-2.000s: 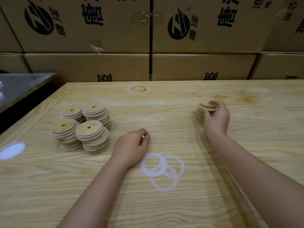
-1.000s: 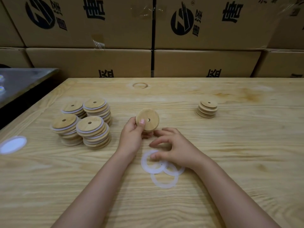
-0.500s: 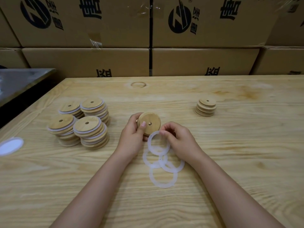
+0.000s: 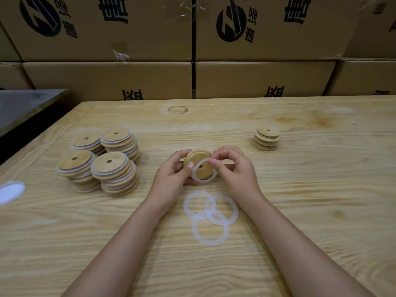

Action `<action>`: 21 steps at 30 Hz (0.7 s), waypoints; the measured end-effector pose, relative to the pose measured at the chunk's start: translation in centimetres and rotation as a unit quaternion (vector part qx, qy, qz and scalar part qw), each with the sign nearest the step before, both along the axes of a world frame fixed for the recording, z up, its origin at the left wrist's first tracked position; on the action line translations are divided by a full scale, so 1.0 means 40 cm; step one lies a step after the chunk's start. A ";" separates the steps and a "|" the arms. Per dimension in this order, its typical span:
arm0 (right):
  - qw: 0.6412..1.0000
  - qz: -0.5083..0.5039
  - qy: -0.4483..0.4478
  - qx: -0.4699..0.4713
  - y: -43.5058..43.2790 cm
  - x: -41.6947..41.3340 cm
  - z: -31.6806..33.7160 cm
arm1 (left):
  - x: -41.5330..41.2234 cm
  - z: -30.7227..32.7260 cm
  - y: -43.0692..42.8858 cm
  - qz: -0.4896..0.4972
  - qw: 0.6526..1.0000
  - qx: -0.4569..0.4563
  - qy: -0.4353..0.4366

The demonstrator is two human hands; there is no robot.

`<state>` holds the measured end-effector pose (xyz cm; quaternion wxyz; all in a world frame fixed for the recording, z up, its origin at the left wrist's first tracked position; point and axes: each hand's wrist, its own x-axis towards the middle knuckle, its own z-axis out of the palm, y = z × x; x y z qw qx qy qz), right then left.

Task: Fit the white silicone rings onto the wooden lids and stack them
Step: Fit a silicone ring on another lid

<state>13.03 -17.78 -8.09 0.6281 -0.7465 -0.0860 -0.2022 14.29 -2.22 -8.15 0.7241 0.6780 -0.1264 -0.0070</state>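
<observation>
Above the worktop (image 4: 300,211), my left hand (image 4: 171,179) grips the wooden lid (image 4: 198,159); my right hand (image 4: 235,172) pinches a silicone ring (image 4: 194,175). I'd hook one edge first, then stretch it round evenly.

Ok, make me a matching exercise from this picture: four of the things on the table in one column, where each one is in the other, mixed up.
Things:
1. bare lid stack
2. loose rings
3. single lid
4. lifted ring

Places:
A. pinched by the right hand
B. gripped by the left hand
C. far right on the table, untouched
D. lying flat, overlapping, between the wrists

Pairs: 1-C, 2-D, 3-B, 4-A.
</observation>
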 end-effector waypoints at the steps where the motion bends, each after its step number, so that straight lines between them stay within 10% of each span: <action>1: 1.000 0.009 0.005 0.014 0.001 0.001 0.001 | -0.003 0.002 -0.001 -0.006 1.000 0.004 -0.004; 21: 0.992 0.017 0.029 0.123 0.002 0.014 -0.006 | 0.000 -0.023 -0.004 0.030 0.993 0.078 -0.079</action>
